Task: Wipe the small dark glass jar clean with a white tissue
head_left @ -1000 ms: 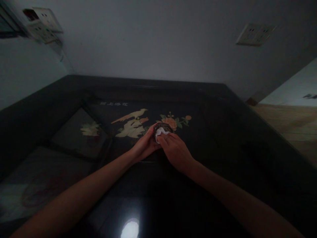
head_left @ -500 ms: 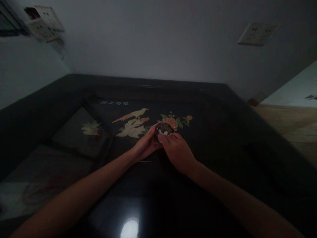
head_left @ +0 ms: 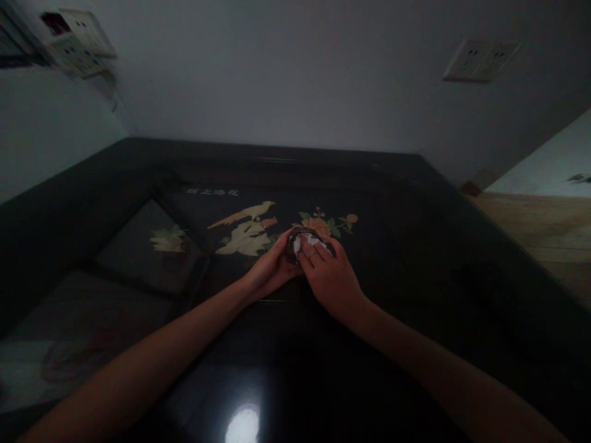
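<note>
A small dark round dish sits on a glossy black table painted with a bird and flowers. My left hand grips the dish from its left side, fingers curled round the rim. My right hand presses a wad of white tissue into the dish with closed fingertips. Most of the dish is hidden under my fingers.
The table stands in a corner, against a pale wall with a socket plate at upper right and more sockets at upper left. Wooden floor shows past the right edge. A lamp reflection glares near the front edge.
My right hand has pushed forward over the dish, with the tissue showing more than half a second ago. The left hand has stayed on the rim.
</note>
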